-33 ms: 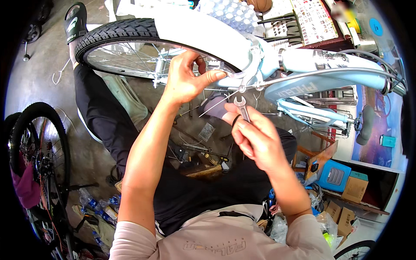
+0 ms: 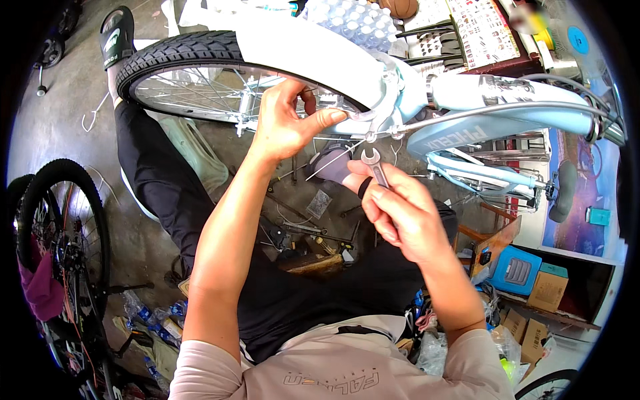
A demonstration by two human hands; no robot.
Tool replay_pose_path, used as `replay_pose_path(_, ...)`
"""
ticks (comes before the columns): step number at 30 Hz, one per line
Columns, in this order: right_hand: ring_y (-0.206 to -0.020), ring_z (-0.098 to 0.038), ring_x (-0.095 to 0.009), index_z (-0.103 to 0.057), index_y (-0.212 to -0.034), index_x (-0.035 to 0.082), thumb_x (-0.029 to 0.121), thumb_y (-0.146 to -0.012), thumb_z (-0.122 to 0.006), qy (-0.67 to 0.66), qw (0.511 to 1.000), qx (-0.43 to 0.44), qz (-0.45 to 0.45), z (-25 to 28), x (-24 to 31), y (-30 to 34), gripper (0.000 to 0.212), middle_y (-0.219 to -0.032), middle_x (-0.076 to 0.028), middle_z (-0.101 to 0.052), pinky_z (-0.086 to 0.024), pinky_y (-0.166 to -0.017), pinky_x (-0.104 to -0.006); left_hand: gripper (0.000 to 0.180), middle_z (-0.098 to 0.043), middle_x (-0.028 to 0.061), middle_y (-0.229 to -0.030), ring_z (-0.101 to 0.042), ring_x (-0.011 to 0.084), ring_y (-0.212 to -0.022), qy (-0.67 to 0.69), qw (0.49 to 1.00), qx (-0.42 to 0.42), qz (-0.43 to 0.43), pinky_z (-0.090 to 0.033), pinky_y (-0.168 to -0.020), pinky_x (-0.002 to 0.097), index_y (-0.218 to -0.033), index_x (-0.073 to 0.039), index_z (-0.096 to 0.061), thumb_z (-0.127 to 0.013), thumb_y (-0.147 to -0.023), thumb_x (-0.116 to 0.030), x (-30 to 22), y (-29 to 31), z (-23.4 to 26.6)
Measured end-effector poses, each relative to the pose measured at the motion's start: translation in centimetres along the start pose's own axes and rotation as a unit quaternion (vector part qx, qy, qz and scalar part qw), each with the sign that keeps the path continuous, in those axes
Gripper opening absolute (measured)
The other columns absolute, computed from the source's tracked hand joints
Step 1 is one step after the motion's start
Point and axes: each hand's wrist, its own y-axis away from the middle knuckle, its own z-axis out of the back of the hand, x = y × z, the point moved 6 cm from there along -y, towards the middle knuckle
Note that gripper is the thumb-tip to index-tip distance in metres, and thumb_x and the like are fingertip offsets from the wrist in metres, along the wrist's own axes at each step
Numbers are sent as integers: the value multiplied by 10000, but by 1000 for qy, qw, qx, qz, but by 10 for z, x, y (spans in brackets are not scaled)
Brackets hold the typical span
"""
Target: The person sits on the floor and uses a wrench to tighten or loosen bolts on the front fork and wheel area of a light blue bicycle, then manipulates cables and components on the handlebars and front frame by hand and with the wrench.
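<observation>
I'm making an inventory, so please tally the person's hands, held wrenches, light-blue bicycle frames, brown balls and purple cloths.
Hands: 2 (left hand, right hand)
Held wrench: 1
Light-blue bicycle frame: 1
Brown ball: 1
Purple cloth: 1
Total: 6

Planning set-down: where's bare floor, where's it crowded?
Bare floor between the dark bicycle and the left trouser leg; more, bar a wire hook, toward the sandal. Crowded: between the legs, with a clear packet and loose parts; beside the right forearm, with plastic bags and cartons.
</observation>
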Motion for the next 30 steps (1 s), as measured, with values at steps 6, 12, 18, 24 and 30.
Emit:
replay_pose_path(6, -492, -429, -62, -418, -1456, -28, 64, -945, -426, 74, 996, 53, -5, -8, 54, 4, 520, -712, -16, -491, -332, -428, -212, 512, -588, 27, -656, -544, 127, -603, -37, 999, 16, 1, -422, -565, 298, -1028, -31, -697, -912, -702, -362, -4, 3, 5)
replay_pose_path(12, -445, -504, -167, -413, -1433, -32, 74, -924, -438, -55, 980, 131, -137, 2, 62, 3, 521, -677, -46, -459, -400, -387, -292, 547, -590, 29, -660, -541, 121, -587, -13, 1000, 18, 15, -418, -555, 295, -1056, -25, -685, -911, -705, -379, -8, 3, 3)
replay_pose_path(18, -430, -515, -180, -430, -1419, -28, 66, -920, -417, -11, 971, 148, -186, 0, 73, 6, 508, -651, -52, -461, -426, -399, -300, 540, -577, 28, -645, -539, 136, -582, -24, 1000, 14, 1, -416, -553, 303, -1027, -30, -687, -911, -699, -395, -8, 2, 4)
replay_pose_path(24, -437, -517, -174, -313, -1493, -35, 68, -922, -405, -12, 981, 127, -148, -12, 60, 5, 587, -657, -59, -483, -418, -409, -297, 523, -555, 28, -618, -526, 153, -568, -9, 1000, 5, -9, -401, -544, 319, -1005, -39, -692, -911, -692, -396, 0, 4, 4)
replay_pose_path(30, -835, -606, -175, -454, -1237, -18, 38, -1025, -475, 30, 960, -83, 265, -43, -18, -51, 220, -883, -68, -565, -493, -875, -332, 523, -566, 34, -630, -546, 146, -579, -40, 999, 15, -22, -403, -526, 315, -1010, -39, -693, -914, -683, -383, -7, -4, 0)
